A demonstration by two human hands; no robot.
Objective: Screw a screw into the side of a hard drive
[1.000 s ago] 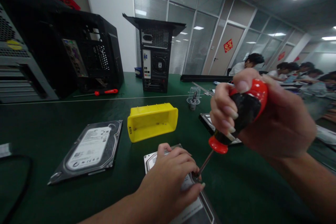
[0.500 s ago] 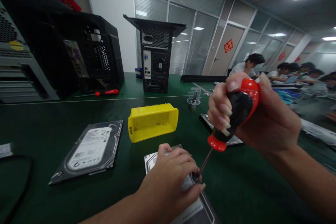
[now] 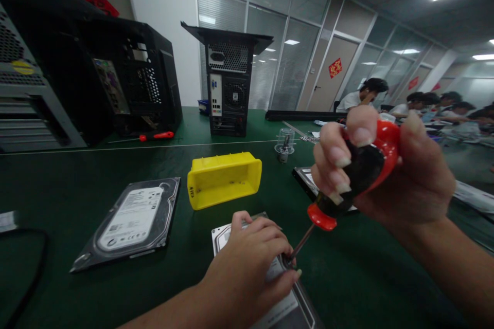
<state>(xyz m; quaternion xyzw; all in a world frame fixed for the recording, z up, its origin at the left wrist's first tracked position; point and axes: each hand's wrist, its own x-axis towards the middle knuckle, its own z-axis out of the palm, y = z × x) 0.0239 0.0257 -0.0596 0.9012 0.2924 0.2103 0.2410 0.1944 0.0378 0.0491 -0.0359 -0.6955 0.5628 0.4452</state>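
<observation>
My right hand [image 3: 417, 180] is wrapped around the red and black handle of a screwdriver [image 3: 365, 169]. Its thin shaft slants down and left, and the tip meets the right edge of a hard drive [image 3: 297, 313]. My left hand [image 3: 250, 262] lies across this drive, with its fingers and thumb closed about the edge beside the tip. Much of the drive's top is covered by that hand, and the screw, if any, under the tip is hidden. Behind the drive, a yellow plastic bin [image 3: 224, 165] is tipped on its side, its opening towards me.
A second hard drive [image 3: 133, 218] lies at left, and another [image 3: 304, 180] sits partly behind my right hand. Computer cases [image 3: 229, 82] stand at the back and left, near a red screwdriver [image 3: 158, 136]. A clear plastic spindle [image 3: 284, 144] stands right of the bin. People sit far right.
My right hand and the screwdriver handle have shifted right and slightly down, tilting the shaft further over. The tip stays at the drive's edge. My left hand holds its place.
</observation>
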